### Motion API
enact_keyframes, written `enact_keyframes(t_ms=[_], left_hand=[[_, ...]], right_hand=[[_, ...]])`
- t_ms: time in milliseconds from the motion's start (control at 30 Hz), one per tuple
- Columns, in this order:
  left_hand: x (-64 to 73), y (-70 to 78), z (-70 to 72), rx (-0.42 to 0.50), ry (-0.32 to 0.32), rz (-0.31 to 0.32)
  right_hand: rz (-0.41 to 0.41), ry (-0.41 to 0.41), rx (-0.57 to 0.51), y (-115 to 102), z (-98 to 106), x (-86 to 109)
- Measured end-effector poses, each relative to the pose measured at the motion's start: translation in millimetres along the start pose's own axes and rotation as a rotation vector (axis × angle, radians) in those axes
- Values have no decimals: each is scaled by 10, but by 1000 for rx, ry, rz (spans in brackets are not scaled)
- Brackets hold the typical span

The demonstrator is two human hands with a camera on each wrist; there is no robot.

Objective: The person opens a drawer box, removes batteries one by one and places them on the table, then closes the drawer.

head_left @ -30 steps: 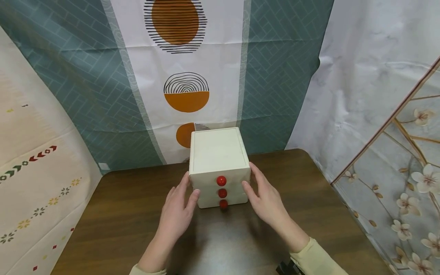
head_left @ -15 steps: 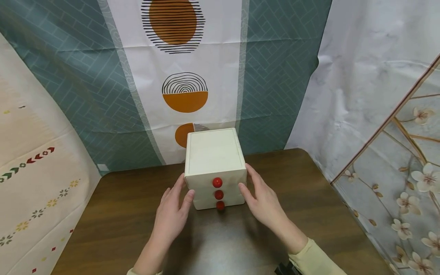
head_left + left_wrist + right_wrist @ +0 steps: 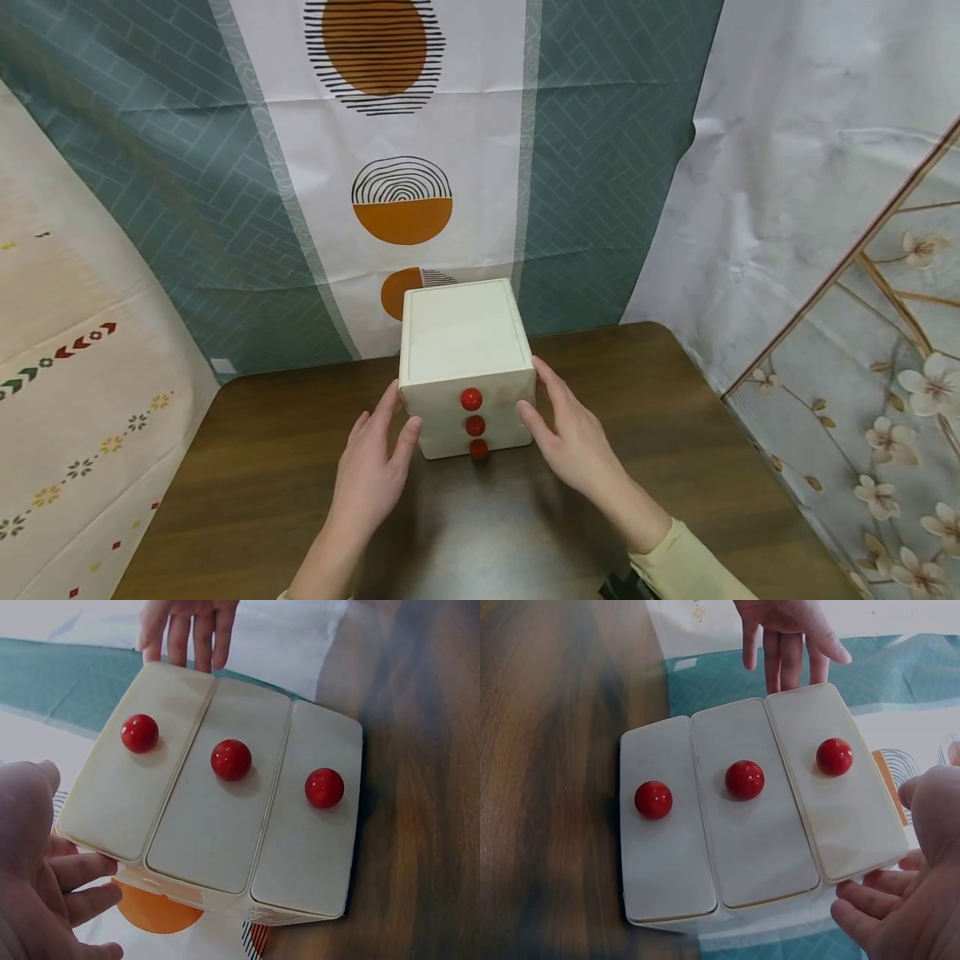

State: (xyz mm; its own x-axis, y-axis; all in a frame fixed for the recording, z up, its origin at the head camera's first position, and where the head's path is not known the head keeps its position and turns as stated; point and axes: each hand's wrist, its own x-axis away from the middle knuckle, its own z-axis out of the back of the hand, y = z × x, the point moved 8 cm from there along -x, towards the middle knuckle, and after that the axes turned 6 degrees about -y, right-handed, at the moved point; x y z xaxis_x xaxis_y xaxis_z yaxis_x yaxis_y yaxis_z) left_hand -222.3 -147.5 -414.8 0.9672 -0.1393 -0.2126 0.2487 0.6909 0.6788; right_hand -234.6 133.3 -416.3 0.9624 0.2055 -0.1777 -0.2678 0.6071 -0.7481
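Note:
A small cream drawer cabinet [image 3: 465,329] stands on the wooden table, its front turned towards me. Three drawers, all closed, are stacked in it, each with a round red knob [image 3: 231,760] at its middle. My left hand [image 3: 371,479] is at the cabinet's left side, fingers extended along it and thumb near the front edge. On the opposite side my right hand [image 3: 581,442] lies likewise, with fingertips at the upper side edge. Both wrist views show the fingers [image 3: 874,900] loosely spread and fairly straight beside the cabinet's walls.
Behind the dark brown table [image 3: 300,433] hangs a green and white cloth [image 3: 480,150] with orange circles. A cream patterned cloth [image 3: 82,392] covers the left side, a pale floral one [image 3: 825,250] the right. A black object [image 3: 628,586] shows by the right sleeve.
The cabinet has shifted slightly to the left, with both hands moving along at its sides. Over the last half second the shift is very small. The head view has also moved a little.

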Motion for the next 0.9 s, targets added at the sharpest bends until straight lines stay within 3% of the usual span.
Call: enact_keyframes(t_ms=[533,900], left_hand=[[49,-87,68,1,-4,47],[56,-76,83,3,-6,14]], right_hand=[[-4,-28,-4,-60,-76,5],[6,-26,-17,-29,-44,-12]])
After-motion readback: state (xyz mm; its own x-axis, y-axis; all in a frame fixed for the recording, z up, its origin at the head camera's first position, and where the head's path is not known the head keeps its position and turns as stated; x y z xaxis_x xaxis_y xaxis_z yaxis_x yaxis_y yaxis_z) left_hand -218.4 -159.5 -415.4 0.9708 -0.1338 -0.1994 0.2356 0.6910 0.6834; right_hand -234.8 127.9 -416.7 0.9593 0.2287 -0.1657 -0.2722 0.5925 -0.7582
